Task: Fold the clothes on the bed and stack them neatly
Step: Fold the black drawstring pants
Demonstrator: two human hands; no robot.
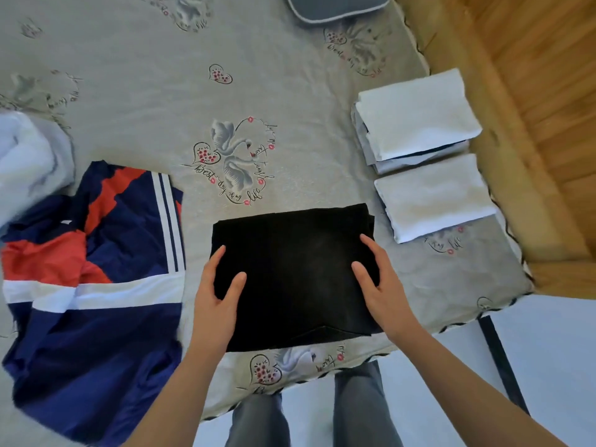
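A folded black garment (296,272) lies flat near the front edge of the bed (161,91). My left hand (217,295) rests on its left edge with fingers fairly straight and the thumb on top. My right hand (377,282) lies on its right edge the same way. To the left spreads an unfolded navy, red and white jersey (93,285). At the right edge of the bed sit two piles of folded white clothes, one farther (416,121) and one nearer (435,198). A crumpled white garment (25,159) lies at the far left.
A grey pillow (335,6) sits at the top of the bed. A wooden wall (532,91) runs along the bed's right side. My legs in grey trousers (309,414) stand against the bed's front edge, on a pale floor (548,366).
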